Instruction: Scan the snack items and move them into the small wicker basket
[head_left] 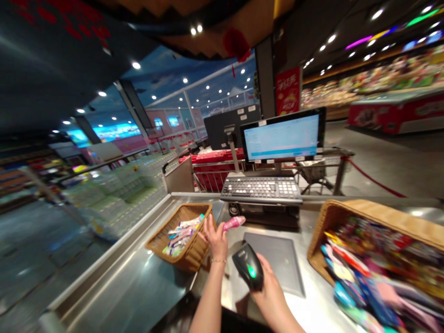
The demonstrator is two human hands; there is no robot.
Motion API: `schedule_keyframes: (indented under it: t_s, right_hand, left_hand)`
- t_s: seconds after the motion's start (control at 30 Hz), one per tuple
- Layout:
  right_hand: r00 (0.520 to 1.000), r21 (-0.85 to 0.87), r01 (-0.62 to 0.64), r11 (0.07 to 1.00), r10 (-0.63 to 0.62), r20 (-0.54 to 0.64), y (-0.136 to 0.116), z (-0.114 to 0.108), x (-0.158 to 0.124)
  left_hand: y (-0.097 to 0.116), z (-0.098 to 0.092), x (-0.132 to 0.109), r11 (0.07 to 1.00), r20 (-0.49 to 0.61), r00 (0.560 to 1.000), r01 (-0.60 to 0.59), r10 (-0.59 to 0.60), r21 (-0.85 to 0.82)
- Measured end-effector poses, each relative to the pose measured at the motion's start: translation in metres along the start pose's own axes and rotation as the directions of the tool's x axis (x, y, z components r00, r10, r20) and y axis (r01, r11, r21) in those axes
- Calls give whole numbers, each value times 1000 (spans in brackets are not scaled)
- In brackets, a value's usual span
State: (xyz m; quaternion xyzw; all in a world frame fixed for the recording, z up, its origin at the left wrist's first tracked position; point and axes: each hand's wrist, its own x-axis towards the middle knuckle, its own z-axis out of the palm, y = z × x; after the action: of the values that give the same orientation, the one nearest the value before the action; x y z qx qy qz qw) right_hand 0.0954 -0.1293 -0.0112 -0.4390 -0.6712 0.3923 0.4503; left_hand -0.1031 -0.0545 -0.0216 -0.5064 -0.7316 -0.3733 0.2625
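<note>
**A:** From the head camera, where is the pink packet (235, 223)?

**B:** In the left hand (217, 239), pinched at one end. It sticks out to the right, over the steel counter (138, 286), just beside the small wicker basket (193, 257) and in front of the keyboard (262, 188).

**A:** And the other hand?

**B:** The right hand (268, 284) is wrapped around a black barcode scanner (248, 266). The scanner shows a green light and sits below and a little right of the packet, close to it but not touching.

**A:** How are the arms posed?

**B:** Both forearms rise from the bottom edge. The left is stretched further forward, fingers up and a thin bracelet at the wrist. The right is held nearer, over the edge of a grey pad (280, 259).

**A:** Any writing?

**B:** A red banner (287, 90) carries white characters and the monitor (282, 136) has small labels, but all of it is too blurred to read. So are the wrappers in the large basket (326, 226).
</note>
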Motion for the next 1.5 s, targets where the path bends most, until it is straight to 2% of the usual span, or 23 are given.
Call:
schedule_keyframes:
  t_s: [0.27,0.5,0.7,0.93,1.23,1.5]
  right_hand:
    - [998,41,-14,999,12,54,-1,1,-9]
    - [999,78,-32,996,30,34,-12,4,-22]
    - [991,65,-24,998,14,136,-14,1,-21]
    - [985,59,-7,998,-3,172,-17,-2,-23]
    - [986,52,-17,998,8,167,-10,5,-28]
    - [991,103,14,995,-28,128,-14,5,-30]
  left_hand:
    - [-5,-7,1,999,-20,1000,12,-11,41]
    - [-12,-14,3,998,-16,1000,14,-13,55]
    - [-17,-18,5,997,-23,1000,14,-12,81]
    - [-21,-27,10,992,-37,999,43,-38,118]
    - [-31,-34,15,991,-50,996,73,-68,109]
    - [-39,-38,17,989,-55,993,106,-101,100]
